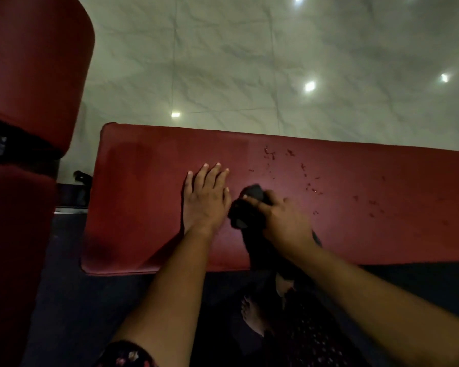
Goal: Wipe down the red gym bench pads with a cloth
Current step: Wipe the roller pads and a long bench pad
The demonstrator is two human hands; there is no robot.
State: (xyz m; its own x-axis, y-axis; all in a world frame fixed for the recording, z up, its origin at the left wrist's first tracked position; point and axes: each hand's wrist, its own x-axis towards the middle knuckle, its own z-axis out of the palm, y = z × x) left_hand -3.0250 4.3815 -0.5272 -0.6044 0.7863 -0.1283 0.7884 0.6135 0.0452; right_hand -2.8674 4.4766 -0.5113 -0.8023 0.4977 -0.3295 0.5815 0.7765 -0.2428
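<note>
Red is the surface [149, 181], the first onlooker says, and dark specks [289, 168] are scattered over its right half, thickest toward the far edge. Where is the cloth?

Near the middle, toward the near edge, the second answers. The dark cloth [245, 213] is bunched under the right hand [281, 218], whose fingers [260, 205] curl round it and grip it. A loose tail seems to hang over the near edge. The left hand [206, 200] lies flat just beside the cloth on its left, fingers [210, 172] straight and spread, holding nothing, only pressing on the padding.

So what would a good pass look like from here?

The specks lie beyond and to the right of the cloth, so the second judges that the person should sweep toward the far edge and then along to the right end, in overlapping strokes with even pressure. A tight wad covers little. Opened flatter under the palm, it would take more at each stroke and smear less. The bracing hand belongs on the left part, out of the path.

Anything to watch?

Pushing the specks off the far edge onto the pale floor [249, 62] rather than lifting them into the cloth. And nothing shows whether the other red pads [35, 70] at the left are clean.
</note>
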